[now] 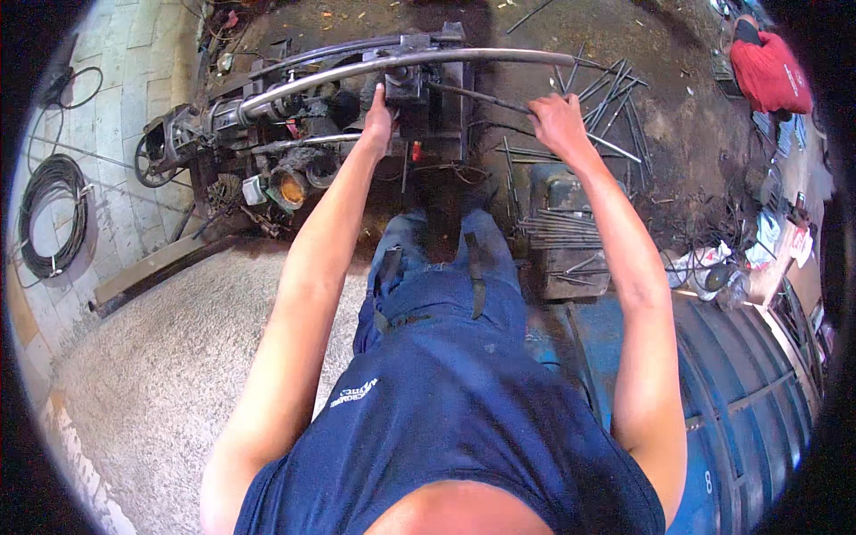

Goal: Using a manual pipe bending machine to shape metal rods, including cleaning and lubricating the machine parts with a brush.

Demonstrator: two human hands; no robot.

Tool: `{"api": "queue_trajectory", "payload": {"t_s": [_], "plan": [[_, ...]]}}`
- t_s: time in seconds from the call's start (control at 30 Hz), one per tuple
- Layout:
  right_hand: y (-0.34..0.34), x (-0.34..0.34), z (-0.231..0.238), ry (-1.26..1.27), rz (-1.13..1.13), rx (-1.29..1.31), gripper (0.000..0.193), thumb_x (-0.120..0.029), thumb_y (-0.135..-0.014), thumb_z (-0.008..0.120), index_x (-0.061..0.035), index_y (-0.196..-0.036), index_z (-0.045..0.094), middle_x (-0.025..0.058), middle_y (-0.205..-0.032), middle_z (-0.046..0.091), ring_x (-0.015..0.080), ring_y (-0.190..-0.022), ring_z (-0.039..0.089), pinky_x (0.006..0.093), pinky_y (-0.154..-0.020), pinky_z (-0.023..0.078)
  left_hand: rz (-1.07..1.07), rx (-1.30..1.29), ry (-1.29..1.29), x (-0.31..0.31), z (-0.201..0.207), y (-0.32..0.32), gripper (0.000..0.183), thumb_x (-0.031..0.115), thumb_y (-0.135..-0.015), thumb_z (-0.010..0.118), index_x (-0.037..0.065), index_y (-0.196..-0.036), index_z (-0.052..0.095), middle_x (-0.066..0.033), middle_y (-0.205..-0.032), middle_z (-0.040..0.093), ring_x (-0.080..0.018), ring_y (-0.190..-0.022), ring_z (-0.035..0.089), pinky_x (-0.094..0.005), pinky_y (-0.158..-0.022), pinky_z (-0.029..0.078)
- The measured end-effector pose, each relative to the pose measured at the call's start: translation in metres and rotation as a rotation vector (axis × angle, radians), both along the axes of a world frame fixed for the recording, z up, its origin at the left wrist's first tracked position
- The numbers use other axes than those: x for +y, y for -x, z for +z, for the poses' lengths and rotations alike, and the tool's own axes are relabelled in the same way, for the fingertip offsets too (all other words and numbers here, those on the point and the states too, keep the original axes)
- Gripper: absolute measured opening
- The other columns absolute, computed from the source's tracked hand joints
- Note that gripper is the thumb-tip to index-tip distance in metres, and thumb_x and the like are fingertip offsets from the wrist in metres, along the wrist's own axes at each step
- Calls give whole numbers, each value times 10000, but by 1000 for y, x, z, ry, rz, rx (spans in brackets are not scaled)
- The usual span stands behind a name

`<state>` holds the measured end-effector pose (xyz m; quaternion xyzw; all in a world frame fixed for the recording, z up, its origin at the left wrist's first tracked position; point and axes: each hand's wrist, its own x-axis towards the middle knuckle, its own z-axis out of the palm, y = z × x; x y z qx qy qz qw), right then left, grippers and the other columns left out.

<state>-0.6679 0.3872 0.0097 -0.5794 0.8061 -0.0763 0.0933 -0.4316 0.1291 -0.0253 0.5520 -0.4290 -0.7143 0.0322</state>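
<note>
A dark machine (403,85) with long curved metal bars stands in front of me. My left hand (378,125) rests against the side of its central block, thumb pointing up; the other fingers are hidden, so their grip does not show. To the right, my right hand (560,125) is closed around the end of a thin dark metal rod (486,96). The rod's far end runs leftward to the block. Above both hands passes a thick curved bar (481,56). A bright rod (312,141) reaches the machine beside my left wrist.
Loose metal rods (615,102) lie scattered on the dirty floor beyond my right hand. A bundle of rods (562,230) sits over a dark box (571,275). At left lies a coiled black cable (53,216); far right, a red bag (771,76). Blue ribbed metal (731,374) lies lower right.
</note>
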Motion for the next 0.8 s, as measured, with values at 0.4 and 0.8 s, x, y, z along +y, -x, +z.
{"api": "queue_trajectory", "payload": {"t_s": [0.4,0.8], "plan": [[-3,-35,-6,3,31,-40,163,-201,-823,620,-119,-954,669,36,-902,661,223,-939,589,457,-827,388,-16,50,249,28,26,8,798,625,-950,208,-16,-1407,343,-97,-1384,435,-229,-1237,401,-311,-1074,233],[-24,-88,-12,61,59,-102,172,-184,-827,616,-119,-974,675,41,-959,656,242,-995,575,497,-892,379,-39,-130,404,19,14,-3,801,623,-938,230,-57,-1139,604,-141,-950,632,-253,-873,543,-377,-857,397]]}}
